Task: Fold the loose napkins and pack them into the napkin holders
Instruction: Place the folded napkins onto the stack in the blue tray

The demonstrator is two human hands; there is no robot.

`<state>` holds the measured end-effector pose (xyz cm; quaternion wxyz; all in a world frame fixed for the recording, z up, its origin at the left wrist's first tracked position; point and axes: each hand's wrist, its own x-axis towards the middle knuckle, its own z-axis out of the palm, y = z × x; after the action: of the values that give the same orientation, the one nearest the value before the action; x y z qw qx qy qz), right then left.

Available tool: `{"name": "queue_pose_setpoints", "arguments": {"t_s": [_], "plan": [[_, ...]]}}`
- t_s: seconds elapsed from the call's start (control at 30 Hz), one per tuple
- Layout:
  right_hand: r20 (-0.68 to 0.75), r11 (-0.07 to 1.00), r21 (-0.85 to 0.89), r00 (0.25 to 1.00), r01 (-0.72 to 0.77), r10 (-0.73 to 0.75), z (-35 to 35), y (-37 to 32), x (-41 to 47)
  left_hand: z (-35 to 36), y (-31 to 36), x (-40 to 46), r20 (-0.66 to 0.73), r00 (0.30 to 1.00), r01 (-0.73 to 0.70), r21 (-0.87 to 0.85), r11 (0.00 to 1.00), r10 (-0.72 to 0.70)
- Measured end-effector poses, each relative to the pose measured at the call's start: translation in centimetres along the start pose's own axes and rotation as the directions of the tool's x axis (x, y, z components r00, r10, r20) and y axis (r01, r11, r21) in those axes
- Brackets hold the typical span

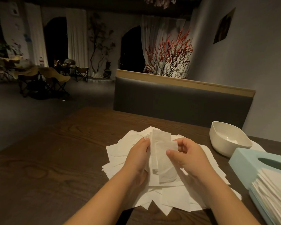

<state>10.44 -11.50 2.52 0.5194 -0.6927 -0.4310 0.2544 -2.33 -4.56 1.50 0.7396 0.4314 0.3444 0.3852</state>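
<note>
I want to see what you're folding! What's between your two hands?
In the head view, a partly folded napkin sits between the left hand and right hand, both holding it above the loose napkin pile.

I can read no text, label, brand, number or sign anywhere in my view. The napkins (162, 159), the pale blue napkin holder (250, 161) and the white bowl (225, 140) are all plain and unmarked.
</note>
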Motion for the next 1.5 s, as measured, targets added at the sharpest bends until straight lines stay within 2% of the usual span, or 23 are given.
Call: {"name": "queue_pose_setpoints", "arguments": {"t_s": [0.1, 0.27, 0.4, 0.43, 0.47, 0.53, 0.6, 0.73, 0.97, 1.13, 1.23, 1.3, 1.4, 1.5], "plan": [[-0.083, 0.999, -0.011, 0.995, 0.048, -0.049, -0.2, -0.3, 0.1, -0.1, -0.1, 0.0, -0.009, 1.0, 0.006, -0.003, 1.0, -0.006], [-0.163, 0.993, 0.099, 0.986, 0.063, -0.046, 0.5, -0.4, 0.7, -0.1, -0.2, 0.0, 0.001, 0.999, 0.038, -0.023, 0.999, -0.038], [-0.146, 0.996, 0.058, 0.988, 0.068, -0.059, 1.5, 0.0, 0.8, -0.2, -1.0, 0.8, 0.026, 1.0, -0.012, 0.103, 0.995, 0.009], [-0.129, 0.995, -0.029, 0.987, 0.097, -0.1, 1.3, -0.2, 0.8, -0.2, -1.1, 0.8, 0.025, 0.999, -0.028, 0.137, 0.99, 0.025], [-0.101, 0.973, -0.18, 0.981, 0.145, -0.165, 0.9, -0.3, 0.8, -0.3, -1.2, 0.9, 0.027, 0.999, -0.041, 0.157, 0.987, 0.037], [0.019, 0.854, -0.453, 0.96, 0.257, -0.279, -0.1, -0.8, 0.9, -0.3, -1.2, 1.0, 0.035, 0.998, -0.06, 0.201, 0.978, 0.054], [0.12, 0.758, -0.565, 0.941, 0.327, -0.317, -0.6, -1.3, 0.7, -0.1, -1.2, 1.0, 0.027, 0.997, -0.076, 0.241, 0.968, 0.071], [0.203, 0.595, -0.672, 0.882, 0.441, -0.424, -0.3, -1.1, 0.9, -0.1, -1.4, 1.3, 0.003, 1.0, -0.025, 0.206, 0.978, 0.025], [0.197, 0.459, -0.685, 0.749, 0.567, -0.632, -0.2, 0.8, 1.1, -0.3, -1.3, 1.5, 0.001, 0.998, 0.056, 0.137, 0.989, -0.056], [0.194, 0.553, -0.595, 0.772, 0.584, -0.606, -1.7, -1.3, 0.5, -0.4, -1.1, 1.7, 0.022, 0.999, 0.028, 0.108, 0.994, -0.03], [0.219, 0.709, -0.49, 0.859, 0.507, -0.463, -3.4, -3.4, 0.5, -0.4, -0.7, 1.5, -0.001, 1.0, -0.007, 0.178, 0.984, 0.007], [0.272, 0.782, -0.418, 0.885, 0.462, -0.378, -3.7, -4.8, 0.7, -0.3, -0.3, 0.9, 0.042, 0.999, -0.013, 0.179, 0.984, 0.006], [0.327, 0.762, -0.503, 0.906, 0.408, -0.269, -2.8, -5.8, 1.9, -0.6, -0.5, 1.0, 0.097, 0.994, 0.033, 0.126, 0.991, -0.045], [0.318, 0.739, -0.538, 0.91, 0.405, -0.267, -1.3, -5.4, 3.1, -0.9, -0.7, 1.0, 0.178, 0.984, -0.023, 0.148, 0.989, -0.003]]}}
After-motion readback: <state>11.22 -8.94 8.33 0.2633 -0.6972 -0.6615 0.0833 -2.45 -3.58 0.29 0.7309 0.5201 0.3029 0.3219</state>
